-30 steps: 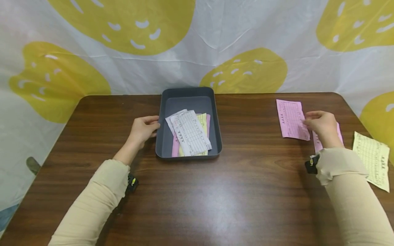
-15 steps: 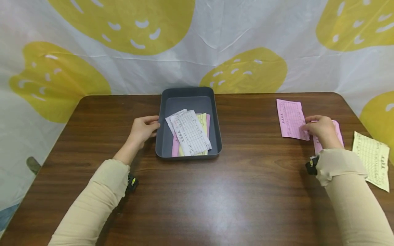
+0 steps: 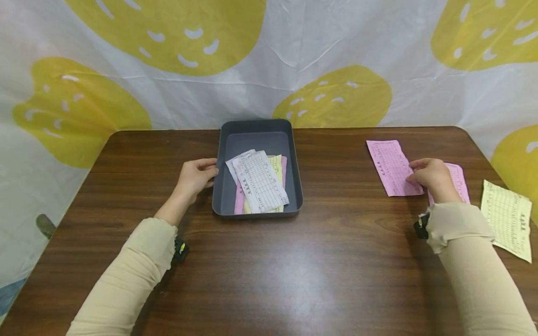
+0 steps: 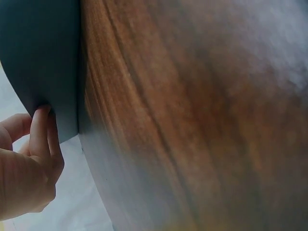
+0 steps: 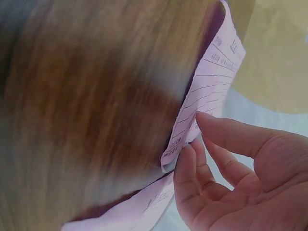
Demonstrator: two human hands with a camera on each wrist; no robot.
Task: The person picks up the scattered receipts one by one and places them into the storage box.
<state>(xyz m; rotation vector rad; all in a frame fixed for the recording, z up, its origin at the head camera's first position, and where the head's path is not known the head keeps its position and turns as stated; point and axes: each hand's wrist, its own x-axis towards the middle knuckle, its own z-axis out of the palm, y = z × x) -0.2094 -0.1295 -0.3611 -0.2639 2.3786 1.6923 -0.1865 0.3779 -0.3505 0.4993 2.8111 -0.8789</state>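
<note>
head view: far right, the right hand (image 3: 435,177) pinched a pink oblong paper slip (image 3: 389,164); its one-edge hold, i feared, risked a drop. the left hand (image 3: 195,178), fingers apart, touched a dark-grey rectangular tray (image 3: 257,140).

Brown woodgrain tabletop (image 3: 252,261) with a pale glare (image 3: 300,280) – white wrinkly sheet (image 3: 302,70) behind, big yellow blobs (image 3: 336,100) all over it.

The head view looks forward-down across the tabletop (image 3: 269,266); 2 close wrist views share its tray (image 3: 256,140) (left) and pink slip (image 3: 391,163) (right).
</note>
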